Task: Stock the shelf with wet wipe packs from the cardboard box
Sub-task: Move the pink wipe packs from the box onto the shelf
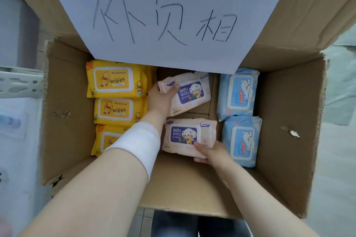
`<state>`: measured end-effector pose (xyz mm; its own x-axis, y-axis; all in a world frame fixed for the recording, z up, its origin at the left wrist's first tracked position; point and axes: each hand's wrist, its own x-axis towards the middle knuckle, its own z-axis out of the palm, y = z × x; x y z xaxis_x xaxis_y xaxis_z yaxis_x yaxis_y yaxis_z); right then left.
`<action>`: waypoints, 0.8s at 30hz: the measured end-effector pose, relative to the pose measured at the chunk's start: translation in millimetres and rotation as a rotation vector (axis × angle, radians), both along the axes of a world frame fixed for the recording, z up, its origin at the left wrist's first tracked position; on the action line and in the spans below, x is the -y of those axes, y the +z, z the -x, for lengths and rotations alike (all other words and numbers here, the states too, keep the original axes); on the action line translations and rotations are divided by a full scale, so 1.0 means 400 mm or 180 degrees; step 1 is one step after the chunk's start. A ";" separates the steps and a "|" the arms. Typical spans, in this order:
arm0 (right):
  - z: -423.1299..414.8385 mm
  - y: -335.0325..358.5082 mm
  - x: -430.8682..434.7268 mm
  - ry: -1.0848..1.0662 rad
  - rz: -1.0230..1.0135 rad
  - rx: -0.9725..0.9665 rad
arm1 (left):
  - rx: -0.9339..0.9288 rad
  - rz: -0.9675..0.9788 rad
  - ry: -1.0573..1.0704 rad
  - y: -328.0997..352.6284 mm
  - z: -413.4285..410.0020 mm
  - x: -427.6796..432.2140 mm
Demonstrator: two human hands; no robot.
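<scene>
Left hand (160, 98) grips far pack (193, 92), right hand (209, 152) seemingly pinches near pack (184, 135).

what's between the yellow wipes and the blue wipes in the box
Head view: two pink baby wipes packs lie there, the far pink pack gripped by the left hand, the near pink pack by the right hand.

Soft, even light; wide-angle warping, blurred edges.

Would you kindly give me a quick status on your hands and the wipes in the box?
Left hand grips far pink pack, right hand grips near pink pack. Both packs inside cardboard box. Paper sign overhangs far end.
</scene>
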<state>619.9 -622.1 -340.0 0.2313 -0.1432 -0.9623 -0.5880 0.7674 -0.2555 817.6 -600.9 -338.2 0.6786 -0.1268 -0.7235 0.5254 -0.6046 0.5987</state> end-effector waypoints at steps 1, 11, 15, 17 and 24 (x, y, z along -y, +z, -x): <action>0.007 0.026 0.012 -0.0028 0.0031 -0.0080 | 0.0055 -0.0118 0.0015 0.027 0.002 -0.008; 0.123 0.470 0.108 0.0224 0.0492 0.0239 | 0.0157 -0.0086 0.0797 0.545 0.066 -0.270; 0.112 0.661 0.085 0.0729 0.0685 0.0718 | 0.0620 0.0294 0.1211 0.808 0.120 -0.440; 0.091 0.753 0.057 0.1031 0.0755 0.1012 | 0.0981 0.0544 0.1396 0.939 0.149 -0.531; -0.017 1.094 -0.128 0.1827 0.0760 0.2228 | 0.2214 0.1068 0.1734 1.357 0.270 -0.841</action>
